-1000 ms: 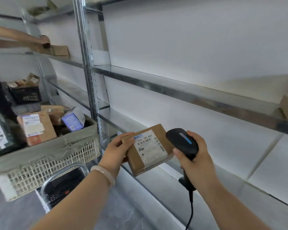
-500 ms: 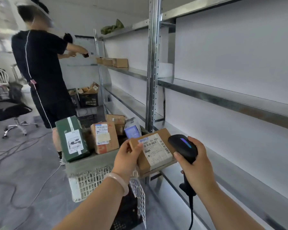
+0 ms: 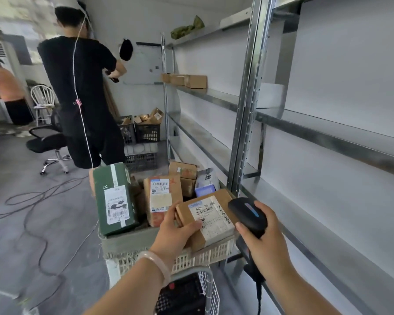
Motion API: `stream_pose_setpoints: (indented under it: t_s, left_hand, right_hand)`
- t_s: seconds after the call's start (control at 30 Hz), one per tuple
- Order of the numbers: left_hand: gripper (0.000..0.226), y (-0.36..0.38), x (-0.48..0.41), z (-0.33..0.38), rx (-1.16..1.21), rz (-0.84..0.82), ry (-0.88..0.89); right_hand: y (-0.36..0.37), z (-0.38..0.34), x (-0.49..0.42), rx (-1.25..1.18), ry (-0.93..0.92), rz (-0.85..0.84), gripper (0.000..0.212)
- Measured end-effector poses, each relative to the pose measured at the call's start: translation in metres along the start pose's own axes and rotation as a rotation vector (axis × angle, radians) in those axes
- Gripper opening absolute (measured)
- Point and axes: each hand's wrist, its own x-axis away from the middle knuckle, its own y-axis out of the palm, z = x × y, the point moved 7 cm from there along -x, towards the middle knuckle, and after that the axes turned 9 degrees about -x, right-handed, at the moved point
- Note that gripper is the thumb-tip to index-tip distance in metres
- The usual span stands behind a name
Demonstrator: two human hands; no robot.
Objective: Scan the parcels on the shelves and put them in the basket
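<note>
One parcel (image 3: pixel 214 215), L hand (image 3: pixel 175 233) (scanner (image 3: pixel 247 212), R hand (image 3: pixel 268 244))

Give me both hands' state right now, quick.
Left hand: closed on the brown labelled parcel, held over the basket.
Right hand: closed on the black scanner.

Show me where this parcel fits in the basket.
Likeliest: the near right corner of the basket, bordered by the labelled brown parcel, the blue-white packet and the near rim; the held parcel in the left hand hides its floor. The left side is crowded by the green box, the back by stacked brown boxes. The shelf right of the post is bare.
</note>
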Motion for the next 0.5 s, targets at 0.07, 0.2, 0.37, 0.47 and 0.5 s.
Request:
stream_pose_setpoints:
  t_s: [0.07, 0.2, 0.37, 0.47, 0.5]
  left_hand:
    - [0.069, 0.006, -0.024, 0.0, -0.027, 0.004, -0.015]
    - [0.052, 0.02, -0.074, -0.003, -0.02, 0.006, -0.061]
    - [0.04, 0.023, -0.127, -0.001, 0.077, 0.174, -0.087]
    - [0.041, 0.02, -0.16, 0.001, 0.123, 0.281, -0.111]
    - [0.046, 0.02, -0.172, 0.003, 0.129, 0.295, -0.126]
  right_hand:
    - [0.002, 0.011, -0.026, -0.001, 0.008, -0.005, 0.059]
    - [0.004, 0.031, -0.086, -0.008, 0.034, -0.025, 0.06]
    - [0.019, 0.041, -0.158, -0.019, 0.025, -0.035, 0.06]
    - [0.041, 0.049, -0.187, -0.063, 0.043, -0.045, 0.056]
    - [0.051, 0.05, -0.195, -0.078, 0.047, -0.059, 0.055]
